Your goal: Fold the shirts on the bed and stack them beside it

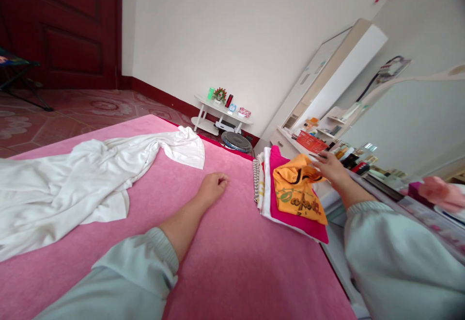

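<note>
Right hand (330, 167) at orange shirt (298, 195), frame right; can't tell if gripping. Left hand (212, 187) mid-frame, released, half-curled. Best smooth shirt flat.

This looks like a bedroom in a home: a pink plush cover (236, 262) lies over what seems a bed. Beyond the cover stands a low white stand (205, 126) with a potted plant (219, 95); past its far left, a panelled red door (72, 24); to its right, a mirror (410, 111) and small bottles (350, 159).
</note>
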`<state>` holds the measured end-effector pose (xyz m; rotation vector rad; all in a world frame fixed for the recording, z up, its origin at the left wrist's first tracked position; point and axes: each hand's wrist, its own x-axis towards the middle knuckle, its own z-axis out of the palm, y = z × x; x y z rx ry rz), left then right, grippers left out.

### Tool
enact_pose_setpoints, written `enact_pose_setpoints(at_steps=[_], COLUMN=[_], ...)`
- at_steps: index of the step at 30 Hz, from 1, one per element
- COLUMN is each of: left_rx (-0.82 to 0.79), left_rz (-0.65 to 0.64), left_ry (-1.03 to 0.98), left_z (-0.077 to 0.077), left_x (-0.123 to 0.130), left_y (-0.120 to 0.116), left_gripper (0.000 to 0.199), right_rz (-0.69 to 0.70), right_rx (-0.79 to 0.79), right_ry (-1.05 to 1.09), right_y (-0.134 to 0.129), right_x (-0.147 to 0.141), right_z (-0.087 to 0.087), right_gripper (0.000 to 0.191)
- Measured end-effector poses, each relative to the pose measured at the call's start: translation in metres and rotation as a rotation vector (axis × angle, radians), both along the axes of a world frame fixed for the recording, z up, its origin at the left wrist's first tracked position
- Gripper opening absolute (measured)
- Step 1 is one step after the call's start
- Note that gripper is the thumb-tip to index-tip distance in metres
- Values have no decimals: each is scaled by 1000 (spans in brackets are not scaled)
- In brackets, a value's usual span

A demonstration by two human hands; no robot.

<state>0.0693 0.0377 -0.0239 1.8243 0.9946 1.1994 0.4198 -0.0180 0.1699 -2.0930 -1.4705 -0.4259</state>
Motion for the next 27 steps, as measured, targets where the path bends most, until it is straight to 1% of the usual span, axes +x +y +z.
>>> enact_pose_setpoints(at_steps=[2, 3, 4, 5, 7, 8, 10, 11, 13, 15, 17, 18, 21, 24, 26, 27], left_rx=[-1, 0, 0, 0, 1, 1, 1, 0, 0, -3, -7, -10, -14, -17, -19, -20], left_rz=[1, 1, 1, 1, 0, -1, -2, -2, -2, -2, -2, -1, -1, -5, -5, -4], left_ry=[0, -1, -3, -5, -10, -13, -16, -16, -15, -14, -16, -17, -21, -22, -23, -22], left_z=[0, 0, 1, 1, 2, 2, 2, 2, 2, 1, 1, 1, 2, 4, 5, 5], left_x=[0, 0, 0, 0, 0, 0, -1, -1, -1, 0, 0, 1, 1, 0, 0, -1], left_y=[0, -1, -1, -1, -2, -2, -2, -2, -2, -2, -2, -2, -3, -4, -4, -5], left_gripper=[19, 19, 19, 19, 19, 19, 19, 18, 18, 18, 18, 19, 18, 18, 18, 19], right_rz=[2, 1, 12, 34, 95, 120, 137, 137, 162, 186, 141, 99, 10, -20, -34, -44], right_rx=[166, 203, 209, 171, 47, -12, -99, -125, -151, -169, -178, -178, -157, -112, -127, -143], right_ry=[48, 33, 3, -47, -154, -197, -248, -257, -263, -255, -233, -220, -207, -254, -257, -236], right_y=[0, -4, -9, -16, -28, -32, -32, -27, -12, 8, 26, 32, 43, 43, 43, 44], right_x=[-2, -5, -11, -17, -33, -41, -55, -60, -64, -62, -56, -53, -48, -51, -53, -52], right_z=[-4, -10, -17, -26, -45, -53, -65, -68, -69, -66, -64, -63, -64, -64, -63, -62], right_gripper=[52, 55, 52, 45, 28, 23, 20, 21, 26, 43, 61, 63, 54, 47, 44, 40])
